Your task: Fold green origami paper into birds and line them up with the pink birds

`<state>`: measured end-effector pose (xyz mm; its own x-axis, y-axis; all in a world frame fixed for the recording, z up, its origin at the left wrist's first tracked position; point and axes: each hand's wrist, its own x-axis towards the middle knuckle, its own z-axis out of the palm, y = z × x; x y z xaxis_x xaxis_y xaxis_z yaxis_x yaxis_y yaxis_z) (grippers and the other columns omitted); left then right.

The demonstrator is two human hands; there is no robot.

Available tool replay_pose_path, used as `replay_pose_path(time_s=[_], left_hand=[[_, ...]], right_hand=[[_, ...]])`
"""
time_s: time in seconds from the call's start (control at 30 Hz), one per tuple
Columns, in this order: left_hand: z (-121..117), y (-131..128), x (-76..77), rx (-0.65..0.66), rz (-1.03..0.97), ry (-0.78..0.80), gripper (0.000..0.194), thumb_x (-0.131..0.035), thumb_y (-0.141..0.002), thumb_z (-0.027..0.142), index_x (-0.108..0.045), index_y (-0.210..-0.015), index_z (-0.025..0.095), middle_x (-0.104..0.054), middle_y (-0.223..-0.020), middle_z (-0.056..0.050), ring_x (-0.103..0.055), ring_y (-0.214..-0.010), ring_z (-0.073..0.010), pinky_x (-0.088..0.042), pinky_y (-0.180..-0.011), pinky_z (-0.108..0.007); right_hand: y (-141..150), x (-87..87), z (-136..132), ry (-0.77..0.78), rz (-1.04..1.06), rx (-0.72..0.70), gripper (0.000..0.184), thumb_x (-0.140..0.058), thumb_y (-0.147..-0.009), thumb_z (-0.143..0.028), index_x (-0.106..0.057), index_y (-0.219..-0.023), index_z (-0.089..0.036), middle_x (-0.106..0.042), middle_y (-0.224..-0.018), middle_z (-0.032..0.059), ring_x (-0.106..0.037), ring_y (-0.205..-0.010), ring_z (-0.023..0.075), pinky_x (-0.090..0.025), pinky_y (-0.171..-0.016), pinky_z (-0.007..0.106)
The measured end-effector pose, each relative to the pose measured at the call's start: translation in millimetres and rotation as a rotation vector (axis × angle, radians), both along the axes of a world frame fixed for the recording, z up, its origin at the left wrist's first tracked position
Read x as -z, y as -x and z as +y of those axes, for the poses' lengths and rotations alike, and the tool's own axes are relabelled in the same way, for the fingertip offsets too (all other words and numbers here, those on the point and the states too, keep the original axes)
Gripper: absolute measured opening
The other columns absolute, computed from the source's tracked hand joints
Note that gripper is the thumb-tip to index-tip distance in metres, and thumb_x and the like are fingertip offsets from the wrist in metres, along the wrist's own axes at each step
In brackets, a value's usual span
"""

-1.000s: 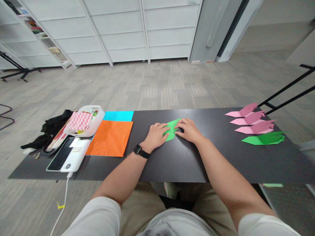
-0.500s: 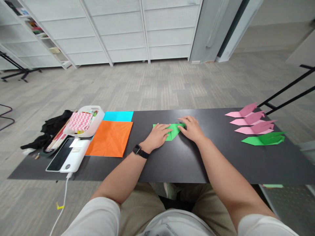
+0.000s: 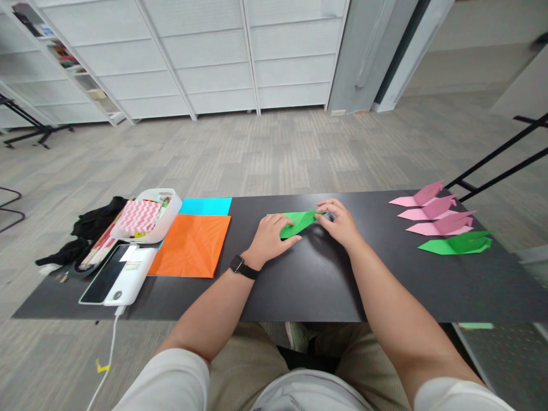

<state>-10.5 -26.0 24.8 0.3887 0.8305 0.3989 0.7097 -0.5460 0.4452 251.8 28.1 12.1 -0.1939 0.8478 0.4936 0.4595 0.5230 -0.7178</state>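
A folded piece of green origami paper (image 3: 299, 221) lies in front of me, its upper layer slightly lifted on the right. My left hand (image 3: 269, 237), with a black watch at its wrist, rests over the left part of the paper; its thumb is stretched out to the side and the fingers press down. My right hand (image 3: 340, 222) pinches the paper's right corner between thumb and forefinger, the other fingers loosely curved above. The left end of the paper is partly hidden under my left fingers.
On the left lie orange paper sheets (image 3: 192, 245), blue paper (image 3: 208, 206), a white basket (image 3: 173, 211), a phone (image 3: 103, 279) and a white power bank (image 3: 132, 279) with a cable. Three pink folded paper figures (image 3: 434, 228) and a green one (image 3: 458, 244) line the table's right side.
The green paper has turned from slanted to lying crosswise, and its upper layer now folds over toward me. My right hand has shifted right and grips the corner.
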Motion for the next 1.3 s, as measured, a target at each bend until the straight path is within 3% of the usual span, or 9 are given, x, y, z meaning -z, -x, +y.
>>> replay_pose_path(time_s=[0.17, 0.37, 0.53, 0.67, 0.83, 1.03, 1.17, 1.23, 1.3], left_hand=[[0, 1, -3.2, -0.054, -0.094, -0.119, 0.004, -0.072, -0.097, 0.025, -0.071, -0.096, 0.022, -0.075, -0.109, -0.006, -0.067, -0.107, -0.0246, -0.051, -0.098, -0.043], [0, 6, -8.2, -0.104, -0.402, -0.160, 0.015, -0.068, -0.101, 0.032, -0.070, -0.091, 0.021, -0.073, -0.100, -0.006, -0.068, -0.096, -0.0204, -0.055, -0.091, -0.037], [3, 5, -1.8, -0.020, -0.703, 0.111, 0.030, -0.067, -0.101, 0.049, -0.071, -0.097, 0.019, -0.075, -0.095, -0.005, -0.071, -0.090, -0.0188, -0.059, -0.086, -0.034], [7, -1, 6.9, 0.072, -0.821, 0.349, 0.050, -0.065, -0.101, 0.055, -0.065, -0.134, 0.018, -0.076, -0.127, -0.012, -0.074, -0.114, -0.0252, -0.062, -0.100, -0.043], [9, -7, 11.0, 0.119, -0.785, 0.394, 0.057, -0.059, -0.105, 0.051, -0.051, -0.153, 0.020, -0.067, -0.147, -0.014, -0.068, -0.130, -0.0282, -0.060, -0.110, -0.048], [7, 0, 12.9, -0.020, -0.676, 0.256, 0.069, -0.055, -0.107, 0.035, -0.022, -0.167, 0.026, -0.065, -0.140, -0.014, -0.074, -0.104, -0.0192, -0.065, -0.092, -0.038], [1, 5, 2.1, -0.085, -0.438, -0.044, 0.039, -0.054, -0.107, 0.030, -0.058, -0.144, 0.024, -0.056, -0.151, -0.014, -0.059, -0.138, -0.0253, -0.052, -0.117, -0.047], [-1, 5, -2.7, 0.017, -0.295, -0.051, 0.028, -0.051, -0.107, 0.027, -0.068, -0.130, 0.024, -0.060, -0.148, -0.012, -0.055, -0.142, -0.0259, -0.044, -0.125, -0.051], [-2, 3, -3.7, 0.126, -0.202, 0.029, 0.031, -0.049, -0.107, 0.024, -0.067, -0.132, 0.024, -0.066, -0.142, -0.010, -0.060, -0.138, -0.0246, -0.043, -0.126, -0.050]], right_hand=[[2, -14.3, -9, -0.054, 0.092, -0.050, 0.013, -0.075, -0.091, -0.041, -0.077, -0.092, -0.029, -0.071, -0.117, 0.0072, -0.067, -0.117, 0.0286, -0.049, -0.112, 0.054], [-1, -7.9, -5, 0.079, 0.414, -0.041, 0.051, -0.060, -0.097, -0.067, -0.065, -0.135, -0.034, -0.069, -0.135, 0.0079, -0.061, -0.134, 0.0291, -0.044, -0.120, 0.052], [9, -9.4, -9, 0.278, 0.509, -0.198, 0.065, -0.072, -0.084, -0.078, -0.064, -0.130, -0.033, -0.072, -0.127, 0.0080, -0.066, -0.124, 0.0288, -0.049, -0.114, 0.048], [21, -15.3, -19, 0.404, 0.446, -0.154, 0.056, -0.078, -0.079, -0.073, -0.067, -0.113, -0.030, -0.071, -0.098, 0.0036, -0.067, -0.099, 0.0253, -0.055, -0.096, 0.043], [26, -15.8, -19, 0.468, 0.465, -0.076, 0.039, -0.081, -0.077, -0.060, -0.067, -0.094, -0.028, -0.056, -0.074, -0.0035, -0.055, -0.073, 0.0179, -0.052, -0.077, 0.034], [21, -17.2, -17, 0.738, 0.653, -0.116, 0.038, -0.088, -0.072, -0.051, -0.069, -0.094, -0.026, -0.070, -0.085, -0.0016, -0.063, -0.076, 0.0161, -0.054, -0.072, 0.029], [18, -10.2, -13, 0.923, 0.659, -0.087, 0.036, -0.090, -0.071, -0.045, -0.069, -0.091, -0.025, -0.071, -0.079, -0.0025, -0.062, -0.067, 0.0136, -0.053, -0.062, 0.025], [18, -6.3, -12, 0.965, 0.638, -0.090, 0.034, -0.090, -0.072, -0.043, -0.070, -0.093, -0.024, -0.071, -0.078, -0.0016, -0.063, -0.066, 0.0140, -0.054, -0.060, 0.025], [18, -3.7, -11, 0.987, 0.626, -0.106, 0.034, -0.089, -0.076, -0.043, -0.071, -0.097, -0.025, -0.075, -0.082, 0.0003, -0.066, -0.068, 0.0155, -0.057, -0.061, 0.026]])
